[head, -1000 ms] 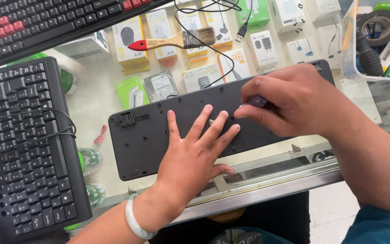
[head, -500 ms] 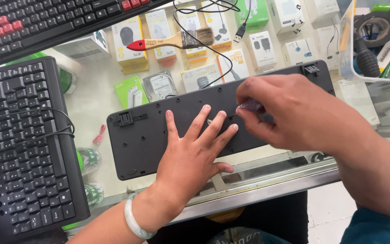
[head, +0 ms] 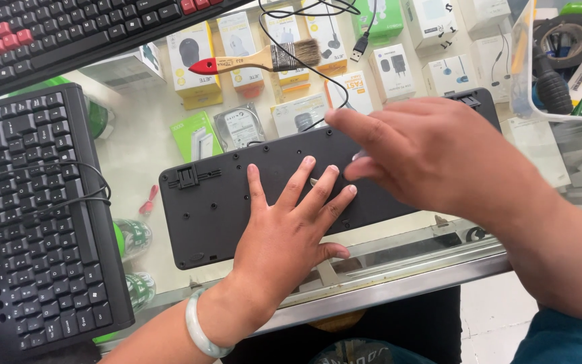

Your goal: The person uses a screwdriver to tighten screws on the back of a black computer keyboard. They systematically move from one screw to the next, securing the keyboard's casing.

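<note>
A black keyboard (head: 217, 202) lies face down on the glass counter, its back showing screw holes and a folded foot. My left hand (head: 284, 236) presses flat on the middle of that back with fingers spread; a pale green bangle (head: 200, 330) sits on the wrist. My right hand (head: 432, 155) hovers over the keyboard's right half, fingers stretched to the left and slightly blurred. Nothing is visible in it. The right end of the keyboard is hidden under this hand.
A second black keyboard (head: 35, 216) with a coiled cable lies at the left; a third with red keys (head: 69, 30) lies along the top. A red-handled brush (head: 250, 62) and a cable plug (head: 360, 48) rest behind. A clear tray (head: 560, 61) of tools stands at the right. Boxed goods show under the glass.
My right hand has opened from a pinch near the keyboard's middle and its fingers now reach left. The left hand stays flat. The keyboard has barely shifted.
</note>
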